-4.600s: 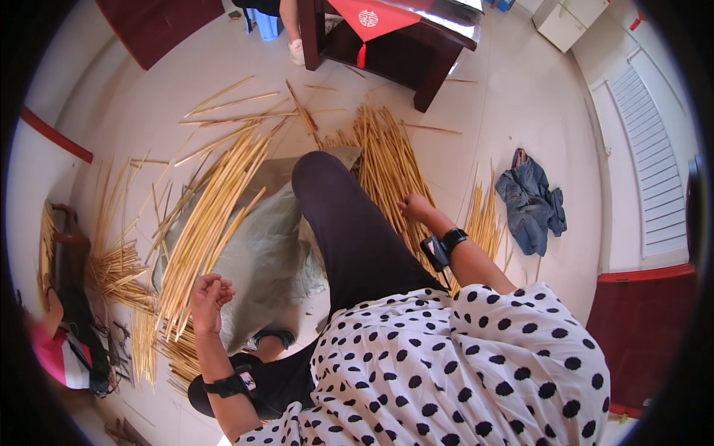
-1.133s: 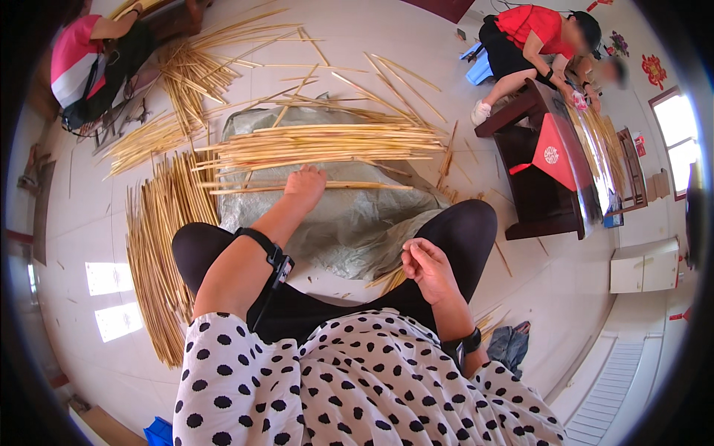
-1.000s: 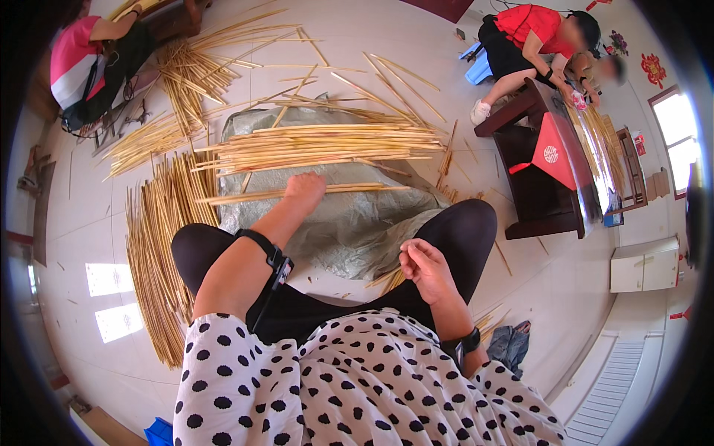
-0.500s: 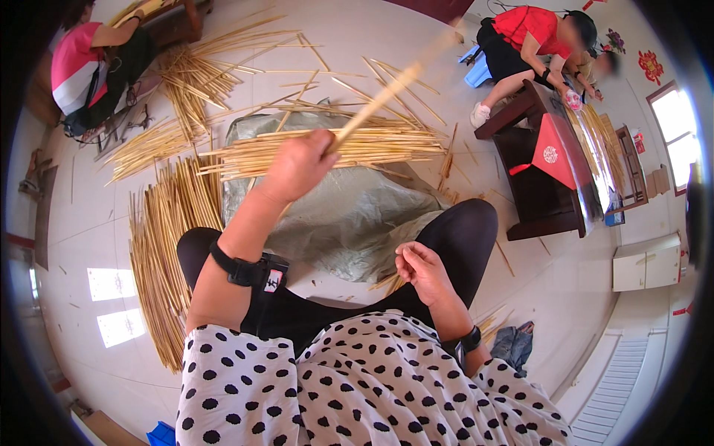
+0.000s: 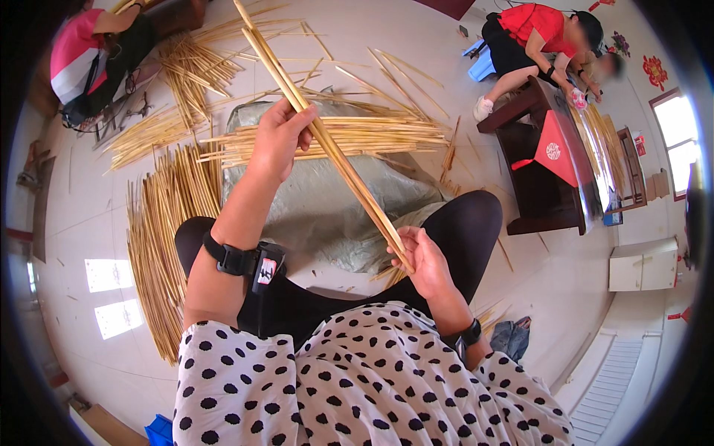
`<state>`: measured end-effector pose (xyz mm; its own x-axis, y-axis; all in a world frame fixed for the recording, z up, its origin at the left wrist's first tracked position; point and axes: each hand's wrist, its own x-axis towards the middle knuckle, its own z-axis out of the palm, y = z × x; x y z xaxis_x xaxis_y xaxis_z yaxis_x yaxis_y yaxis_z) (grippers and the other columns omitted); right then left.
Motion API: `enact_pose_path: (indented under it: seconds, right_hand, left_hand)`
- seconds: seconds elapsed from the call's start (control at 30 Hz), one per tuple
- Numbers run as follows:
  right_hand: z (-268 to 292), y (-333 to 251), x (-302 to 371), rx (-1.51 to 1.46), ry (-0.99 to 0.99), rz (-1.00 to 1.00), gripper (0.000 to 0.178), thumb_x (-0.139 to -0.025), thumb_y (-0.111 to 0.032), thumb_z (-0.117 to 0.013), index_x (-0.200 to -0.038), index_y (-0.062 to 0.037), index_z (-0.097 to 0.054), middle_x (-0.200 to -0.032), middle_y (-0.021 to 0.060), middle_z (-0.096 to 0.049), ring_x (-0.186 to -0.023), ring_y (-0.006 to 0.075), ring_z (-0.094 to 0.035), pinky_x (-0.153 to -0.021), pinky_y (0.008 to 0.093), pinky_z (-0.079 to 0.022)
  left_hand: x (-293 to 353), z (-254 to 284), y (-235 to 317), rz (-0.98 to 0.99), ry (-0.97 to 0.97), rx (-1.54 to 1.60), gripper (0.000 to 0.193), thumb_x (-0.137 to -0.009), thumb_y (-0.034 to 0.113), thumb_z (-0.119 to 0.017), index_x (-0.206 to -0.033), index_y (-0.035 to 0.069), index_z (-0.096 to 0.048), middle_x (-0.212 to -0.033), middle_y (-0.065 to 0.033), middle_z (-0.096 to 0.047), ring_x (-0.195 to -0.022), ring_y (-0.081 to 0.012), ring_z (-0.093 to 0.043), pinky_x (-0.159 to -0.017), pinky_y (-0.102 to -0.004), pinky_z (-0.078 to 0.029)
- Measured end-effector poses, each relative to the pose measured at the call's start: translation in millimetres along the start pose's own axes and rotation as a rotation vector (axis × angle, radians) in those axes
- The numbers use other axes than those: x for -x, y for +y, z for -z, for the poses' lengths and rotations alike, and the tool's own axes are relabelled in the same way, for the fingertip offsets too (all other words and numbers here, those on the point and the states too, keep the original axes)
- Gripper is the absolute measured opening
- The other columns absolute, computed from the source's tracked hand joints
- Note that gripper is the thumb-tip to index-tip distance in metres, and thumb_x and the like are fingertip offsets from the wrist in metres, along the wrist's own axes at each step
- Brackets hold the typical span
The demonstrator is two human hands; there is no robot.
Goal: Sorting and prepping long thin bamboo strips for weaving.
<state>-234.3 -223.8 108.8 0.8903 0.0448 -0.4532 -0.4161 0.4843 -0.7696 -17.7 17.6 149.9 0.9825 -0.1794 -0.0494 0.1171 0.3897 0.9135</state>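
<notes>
- The pale floor [image 5: 89, 223] spreads beneath it all, loose sticks strewn over its far part.
- The dark bench [image 5: 547, 224] stands at the upper right, with a red cloth [image 5: 561, 149] hanging down its side and bench sticks [image 5: 606, 149] along the top; a co-worker in red [image 5: 532, 33] reaches over it.
- A co-worker in pink [image 5: 78, 67] sits at the upper left, near a splayed heap [image 5: 193, 74].
- The grey-green sack [image 5: 327, 215] lies straight ahead, reaching in between the person's spread knees.
- The left pile [image 5: 160, 245] rests on the floor just outside the left knee.
- The bundle [image 5: 372, 137] lies crosswise on the sack, its sticks nearly parallel.
- The held sticks [image 5: 346, 167], only a few, are up in the air over the sack, slanting from upper left to lower right. Half a second ago they pointed to the upper right from one hand; now they have swung round and their near ends meet the other, so the handling is shared by two hands.
- The left hand [image 5: 282, 134] grasps them about midway, fingers wrapped round.
- The right hand [image 5: 425, 264], bare a moment ago, now touches the near ends. Its fingers are bent but partly hidden, so I cannot tell whether they pinch or merely steady.
</notes>
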Motion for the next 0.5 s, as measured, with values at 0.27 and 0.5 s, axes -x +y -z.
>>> enact_pose_path:
  seconds: [0.27,0.5]
  right_hand:
    - [-15.0,-8.5,3.5,-0.221,0.068,-0.022,0.044,-0.095,-0.048,-0.036,-0.109,-0.0089,-0.051,-0.103,0.0071,-0.06,-0.097,0.0191,-0.058,-0.081,0.0347,-0.048]
    - [-19.2,-5.4,8.1,0.288,-0.03,-0.052,0.028,-0.098,-0.03,-0.041,-0.11,-0.0066,-0.051,-0.092,0.0051,-0.06,-0.084,0.0143,-0.058,-0.074,0.0284,-0.048]
  left_hand:
    - [12.7,-20.5,-27.2,0.139,-0.098,0.008,0.011,-0.086,0.015,-0.062,-0.09,0.006,-0.056,-0.07,0.0003,-0.055,-0.054,-0.0069,-0.049,-0.049,-0.0208,-0.04]
    - [12.2,-20.8,-41.7,0.187,-0.212,-0.036,0.012,-0.086,0.016,-0.063,-0.092,0.007,-0.058,-0.074,0.0001,-0.058,-0.059,-0.0072,-0.052,-0.053,-0.0205,-0.043]
